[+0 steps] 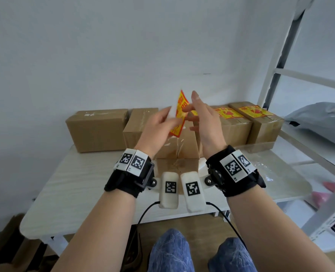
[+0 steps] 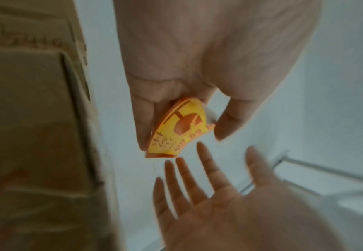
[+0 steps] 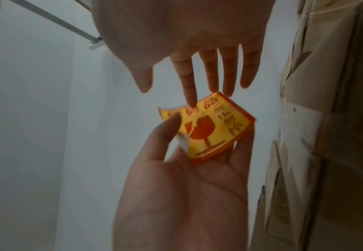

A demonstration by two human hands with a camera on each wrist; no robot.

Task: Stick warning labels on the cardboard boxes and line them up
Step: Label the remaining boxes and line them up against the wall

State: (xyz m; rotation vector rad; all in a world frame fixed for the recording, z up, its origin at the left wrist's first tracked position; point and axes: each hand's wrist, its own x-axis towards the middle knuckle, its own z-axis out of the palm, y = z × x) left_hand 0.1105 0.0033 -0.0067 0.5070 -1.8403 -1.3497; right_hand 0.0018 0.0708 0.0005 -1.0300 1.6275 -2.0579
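A yellow-and-red fragile warning label [image 1: 180, 112] [image 2: 181, 129] [image 3: 216, 130] is up in the air over the boxes, curled, with a white backing showing at its edge. My left hand [image 1: 160, 123] [image 2: 171, 71] [image 3: 186, 178] pinches it between thumb and fingers. My right hand [image 1: 202, 116] [image 2: 219, 203] [image 3: 186, 39] is open with straight fingers, its index tip at the label's edge. Two plain cardboard boxes [image 1: 98, 130] [image 1: 139, 126] stand at the back left. A third [image 1: 182, 148] sits behind my hands, partly hidden. Two labelled boxes [image 1: 235, 126] [image 1: 265, 128] stand at the back right.
The white table [image 1: 80, 185] stands against a pale wall. A white metal rack [image 1: 280, 55] rises at the right, with a grey bag [image 1: 320, 122] on its shelf. Clear plastic film [image 1: 261, 160] lies on the table's right side. Cardboard lies on the floor at lower left.
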